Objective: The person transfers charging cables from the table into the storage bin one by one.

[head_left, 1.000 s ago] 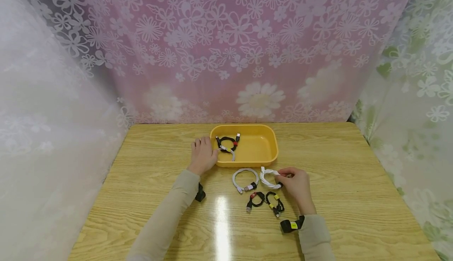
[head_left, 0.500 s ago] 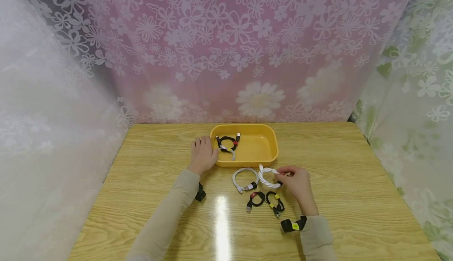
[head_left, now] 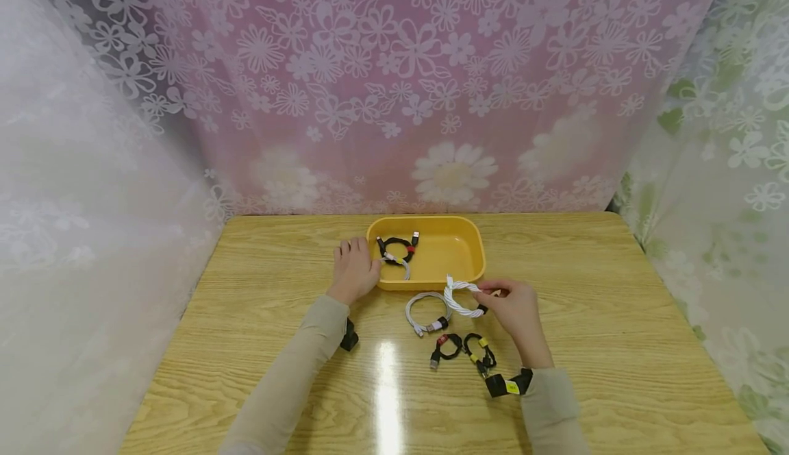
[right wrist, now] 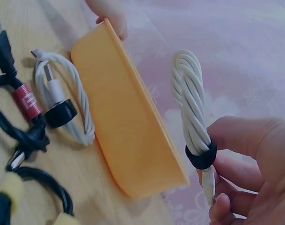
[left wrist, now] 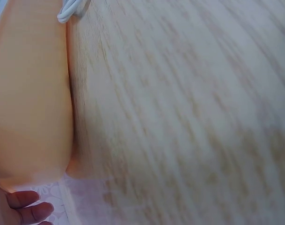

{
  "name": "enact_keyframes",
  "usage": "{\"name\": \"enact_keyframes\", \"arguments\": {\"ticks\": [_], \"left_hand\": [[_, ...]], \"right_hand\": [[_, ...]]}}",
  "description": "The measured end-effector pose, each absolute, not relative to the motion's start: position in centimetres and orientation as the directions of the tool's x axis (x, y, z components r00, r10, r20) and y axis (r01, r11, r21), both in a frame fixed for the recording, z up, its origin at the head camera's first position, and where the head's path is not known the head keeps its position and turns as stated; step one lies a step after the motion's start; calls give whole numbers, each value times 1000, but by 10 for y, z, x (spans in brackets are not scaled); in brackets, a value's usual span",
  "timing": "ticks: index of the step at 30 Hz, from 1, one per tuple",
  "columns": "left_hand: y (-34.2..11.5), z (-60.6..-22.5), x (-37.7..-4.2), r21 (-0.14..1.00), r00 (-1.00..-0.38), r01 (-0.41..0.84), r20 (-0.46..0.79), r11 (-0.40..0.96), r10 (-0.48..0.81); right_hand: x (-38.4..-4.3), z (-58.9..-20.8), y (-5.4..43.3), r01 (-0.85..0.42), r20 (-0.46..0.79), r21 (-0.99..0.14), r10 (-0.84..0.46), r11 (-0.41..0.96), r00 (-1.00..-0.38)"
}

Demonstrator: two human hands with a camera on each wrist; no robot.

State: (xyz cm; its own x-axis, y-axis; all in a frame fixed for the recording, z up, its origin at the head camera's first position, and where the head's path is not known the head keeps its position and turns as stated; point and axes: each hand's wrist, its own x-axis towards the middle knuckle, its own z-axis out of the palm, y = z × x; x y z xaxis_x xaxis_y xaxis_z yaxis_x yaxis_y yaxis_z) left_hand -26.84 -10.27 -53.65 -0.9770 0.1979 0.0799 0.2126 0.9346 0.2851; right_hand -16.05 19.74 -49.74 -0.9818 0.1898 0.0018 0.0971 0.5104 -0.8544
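My right hand (head_left: 513, 310) pinches a coiled white twisted cable (right wrist: 193, 103), which hangs by the front right of the yellow plastic bin (head_left: 440, 285). A black strap (right wrist: 201, 155) wraps the coil near the thumb. My left hand (head_left: 353, 271) grips the bin's left end, thumb over the rim. In the bin lie a black cable (head_left: 394, 241) with a red strap and a white cable (head_left: 405, 267) with a yellow strap. On the table in front lies a second white coiled cable (head_left: 409, 311) with a black strap.
Nearer the front of the wooden table (head_left: 277, 400) lie a black cable (head_left: 454, 340) with a red strap and a black cable (head_left: 471, 338) with yellow straps. A pink flowered curtain (head_left: 394, 112) hangs behind the table, with pale curtains at both sides.
My right hand has lifted the white twisted cable and moved it slightly left and away from me, toward the bin. My left hand has stayed in place.
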Motion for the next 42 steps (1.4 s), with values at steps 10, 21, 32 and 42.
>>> {"name": "enact_keyframes", "arguments": {"ticks": [10,21,32,42], "left_hand": [[-103,-536,-269,286,-978,209,66,935,199],[-103,-534,-269,269,-977,213,45,939,208],[-105,-536,-270,269,-975,222,56,937,215],[-104,-536,-269,278,-973,232,81,932,218]], "right_hand": [[-179,-488,188,52,46,-867,184,495,-982],[-201,-481,176,15,67,-871,149,492,-987],[-222,-488,166,15,59,-865,131,501,-990],[-242,-501,160,-33,101,-841,98,540,-990]]}}
